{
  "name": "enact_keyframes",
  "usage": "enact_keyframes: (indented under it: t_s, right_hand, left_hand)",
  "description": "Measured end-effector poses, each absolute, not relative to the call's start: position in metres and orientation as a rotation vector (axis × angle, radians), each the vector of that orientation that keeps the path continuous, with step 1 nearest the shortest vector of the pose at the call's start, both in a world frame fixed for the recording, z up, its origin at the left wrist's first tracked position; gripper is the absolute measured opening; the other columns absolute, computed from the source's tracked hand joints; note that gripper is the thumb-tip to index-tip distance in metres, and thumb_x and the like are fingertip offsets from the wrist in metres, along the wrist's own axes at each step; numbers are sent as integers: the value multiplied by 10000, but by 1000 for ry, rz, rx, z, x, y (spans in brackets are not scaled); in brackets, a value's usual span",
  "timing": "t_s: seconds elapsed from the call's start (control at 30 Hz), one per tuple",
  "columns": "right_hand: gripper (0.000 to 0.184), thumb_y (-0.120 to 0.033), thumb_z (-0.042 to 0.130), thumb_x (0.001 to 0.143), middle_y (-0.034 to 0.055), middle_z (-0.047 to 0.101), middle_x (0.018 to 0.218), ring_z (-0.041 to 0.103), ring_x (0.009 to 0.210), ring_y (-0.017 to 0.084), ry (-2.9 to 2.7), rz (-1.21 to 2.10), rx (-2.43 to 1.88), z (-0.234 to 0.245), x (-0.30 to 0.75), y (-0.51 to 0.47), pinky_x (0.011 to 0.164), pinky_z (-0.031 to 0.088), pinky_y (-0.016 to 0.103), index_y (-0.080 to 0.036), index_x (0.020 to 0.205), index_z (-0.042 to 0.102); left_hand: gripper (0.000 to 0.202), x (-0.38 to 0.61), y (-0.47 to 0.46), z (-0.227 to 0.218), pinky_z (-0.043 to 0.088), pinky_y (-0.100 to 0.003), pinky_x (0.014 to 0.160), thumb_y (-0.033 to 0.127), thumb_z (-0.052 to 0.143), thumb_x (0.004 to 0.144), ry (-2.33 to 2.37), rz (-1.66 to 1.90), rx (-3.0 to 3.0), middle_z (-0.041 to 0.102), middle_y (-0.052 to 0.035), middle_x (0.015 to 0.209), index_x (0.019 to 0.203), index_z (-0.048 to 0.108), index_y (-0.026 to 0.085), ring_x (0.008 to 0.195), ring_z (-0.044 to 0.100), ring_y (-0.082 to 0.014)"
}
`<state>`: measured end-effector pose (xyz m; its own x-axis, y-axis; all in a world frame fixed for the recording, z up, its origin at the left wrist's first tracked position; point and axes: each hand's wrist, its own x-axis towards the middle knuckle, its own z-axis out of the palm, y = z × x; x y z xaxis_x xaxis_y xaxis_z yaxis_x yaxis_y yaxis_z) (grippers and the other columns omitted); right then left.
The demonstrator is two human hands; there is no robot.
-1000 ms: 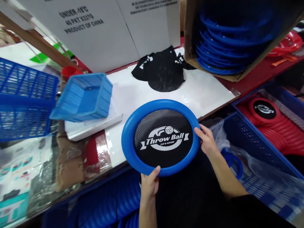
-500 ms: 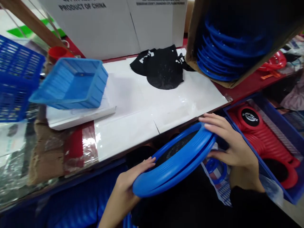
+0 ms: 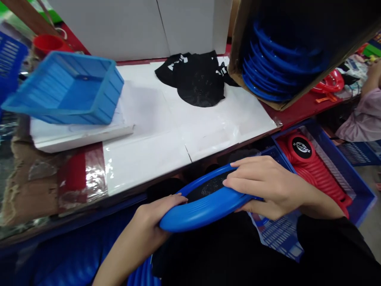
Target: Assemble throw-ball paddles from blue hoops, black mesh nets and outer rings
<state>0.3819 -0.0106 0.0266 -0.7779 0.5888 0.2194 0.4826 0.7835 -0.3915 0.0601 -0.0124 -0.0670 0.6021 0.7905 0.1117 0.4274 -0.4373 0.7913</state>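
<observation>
By the surface [image 3: 143,159], our left fingers [image 3: 171,200] and right fingers [image 3: 242,186] clamp the ring [image 3: 193,215], maybe pressing it; next, we'd hold steady.

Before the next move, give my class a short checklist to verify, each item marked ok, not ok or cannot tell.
1. Left hand gripping the blue disc: ok, at its left end.
2. Right hand gripping the disc too: ok, at the opposite end.
3. Disc's lettering readable: not ok, the disc is tilted and no lettering shows.
4. Black mesh seated all round the rim: cannot tell, the hands and the tilt hide part.
5. Loose black pieces apart from the disc: ok, they lie on the white sheet.
6. Light blue tray apart from both hands: ok.
</observation>
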Motion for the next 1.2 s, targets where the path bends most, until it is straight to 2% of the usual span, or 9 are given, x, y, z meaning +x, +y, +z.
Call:
enact_keyframes:
  t_s: [0.1, 0.23, 0.47, 0.6, 0.73, 0.83, 0.97, 1.07, 1.2]
  right_hand:
    - [344, -404, 582, 1042, 84, 781, 1074, 742, 979, 227, -2652, 464, -890, 26, 385, -11, 1040, 552, 432, -171, 1292, 621]
    - [449, -429, 625, 1017, 128, 754, 1215, 720, 1075, 248, -2739, 618, -949, 29, 396, -5, 944, 571, 397, -171, 1382, 584]
    - [325, -314, 581, 1026, 131, 755, 1163, 716, 1023, 259, -2761, 576, -940, 43, 390, -16, 868, 565, 388, -161, 1311, 620]
    - [303, -310, 596, 1020, 118, 766, 1092, 720, 957, 232, -2737, 529, -912, 45, 380, -22, 820, 542, 344, -143, 1270, 627]
    - [328, -435, 632, 1014, 64, 769, 963, 702, 829, 202, -2754, 645, -962, 48, 373, -20, 734, 515, 316, -164, 1198, 660]
    - [396, -484, 659, 1004, 76, 770, 1049, 713, 909, 203, -2741, 866, -961, 52, 369, -16, 778, 527, 307, -164, 1238, 656]
    - [340, -410, 664, 1016, 79, 767, 1092, 711, 958, 200, -2624, 1047, -967, 50, 363, -14, 845, 535, 310, -176, 1262, 657]
    - [296, -404, 638, 1028, 63, 770, 1029, 702, 877, 192, -2559, 1020, -985, 46, 358, -17, 822, 533, 322, -197, 1237, 669]
    - [333, -434, 597, 1042, 89, 770, 1010, 689, 830, 206, -2617, 863, -1030, 46, 357, -21, 799, 536, 353, -164, 1225, 668]
  left_hand:
    - [223, 60, -10, -62, 647, -254, 878, 200, 668, 867, 948, 527, 2039, 829, -22, 1100, 1042, 800, 247, 944, 815, -227]
    - [177, 51, -7, -71, 618, -343, 1004, 228, 664, 894, 886, 527, 1990, 832, -37, 1062, 999, 805, 242, 1049, 795, -271]
    - [224, 29, 11, -90, 570, -368, 1092, 281, 741, 864, 817, 662, 2043, 824, -16, 1111, 1076, 799, 328, 1175, 747, -318]
    - [198, 28, 20, -78, 595, -319, 1036, 275, 766, 835, 828, 596, 2047, 828, -4, 1097, 1018, 808, 336, 1118, 770, -316]
    - [130, 28, 19, -78, 626, -284, 952, 300, 723, 877, 798, 567, 1970, 836, -10, 1018, 968, 811, 331, 1088, 782, -303]
    - [159, 26, 14, -83, 623, -300, 967, 303, 725, 878, 783, 559, 1960, 834, -19, 1032, 1007, 812, 333, 1121, 771, -304]
    - [139, 28, 13, -80, 629, -325, 957, 296, 706, 888, 803, 553, 1997, 835, -29, 1003, 978, 811, 296, 1083, 783, -315]
    - [132, 30, 14, -75, 637, -365, 939, 295, 709, 885, 811, 557, 2012, 834, -28, 997, 971, 804, 265, 1083, 779, -339]
    - [143, 28, 13, -76, 633, -347, 931, 244, 701, 882, 786, 552, 1976, 831, -11, 1018, 994, 789, 260, 1117, 767, -326]
